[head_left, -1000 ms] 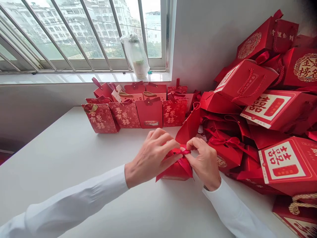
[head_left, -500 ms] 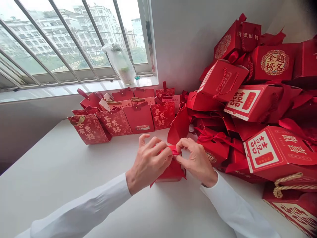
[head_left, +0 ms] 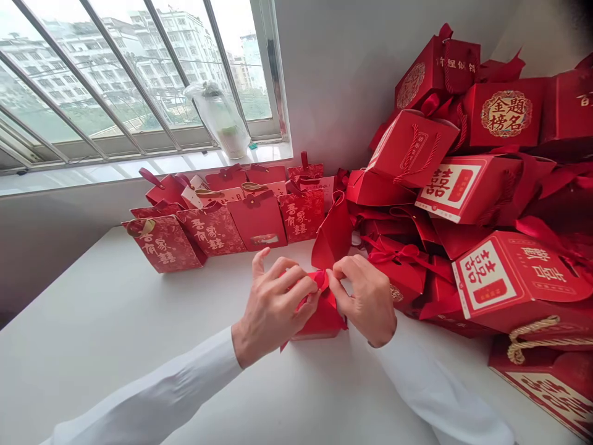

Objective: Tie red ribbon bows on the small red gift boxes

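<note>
A small red gift box (head_left: 319, 321) stands on the white table in front of me, its lower front partly showing below my fingers. On its top is a red ribbon (head_left: 320, 279). My left hand (head_left: 278, 303) pinches the ribbon between thumb and fingers from the left, with the little-finger side hiding part of the box. From the right, my right hand (head_left: 364, 296) closes thumb and index finger on the same ribbon. The exact shape of the ribbon between the fingertips is mostly hidden.
Rows of red gift bags (head_left: 213, 228) stand at the table's back edge. A tall heap of red gift boxes (head_left: 482, 191) fills the right side. On the sill of the barred window stands a cup in a plastic bag (head_left: 227, 133). White table surface (head_left: 115, 334) lies to the left.
My right hand has shifted its fingers on the ribbon, its thumb and index finger now drawn together nearer the box top. My left hand keeps its pinch. The view has moved slightly.
</note>
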Demonstrator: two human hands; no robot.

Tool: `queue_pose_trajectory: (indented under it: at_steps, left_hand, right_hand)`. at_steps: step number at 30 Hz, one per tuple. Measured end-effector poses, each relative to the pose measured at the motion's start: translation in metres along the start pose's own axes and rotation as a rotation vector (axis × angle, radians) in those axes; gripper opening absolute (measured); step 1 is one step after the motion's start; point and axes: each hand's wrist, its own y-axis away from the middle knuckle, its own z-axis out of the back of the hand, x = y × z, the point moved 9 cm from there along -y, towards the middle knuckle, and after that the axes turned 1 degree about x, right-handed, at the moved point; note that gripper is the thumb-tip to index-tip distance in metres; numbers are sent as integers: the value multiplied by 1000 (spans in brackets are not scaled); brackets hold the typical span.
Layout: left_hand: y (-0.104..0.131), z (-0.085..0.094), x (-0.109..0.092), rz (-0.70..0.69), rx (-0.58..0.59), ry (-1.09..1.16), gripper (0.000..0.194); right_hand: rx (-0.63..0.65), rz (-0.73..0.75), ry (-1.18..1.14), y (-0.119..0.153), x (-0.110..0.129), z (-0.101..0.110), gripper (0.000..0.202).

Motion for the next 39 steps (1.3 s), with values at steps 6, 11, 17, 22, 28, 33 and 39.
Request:
queue_pose_trajectory:
  at_steps: [6,11,17,22,28,33,39]
  left_hand:
    - [1,1,5,45,11,15,14]
    - [-1,2,7,59,15,23,14]
    - [-2,2,11,113,71,29,14]
    - [-3,-2,6,103,76,43,18]
    - [-3,-5,14,155,149,105,8]
    - [12,-9,59,488,273,277,16]
    - [39,-39,78,868,441,762,28]
  right_hand:
    - [246,-188,-397,-1,-19,-12,25]
    - [376,-196,-468,-6,-17,-22,8]
    - [386,-297,-487,-6,-24,-29,9]
    - [243,-343,-332,-1,-31,-29,18]
    - [200,-448,-253,7,-44,-32,32]
    - [313,-513,-429,14,-58,-45,23]
    - [393,-563,-585,24,-66,-58,30]
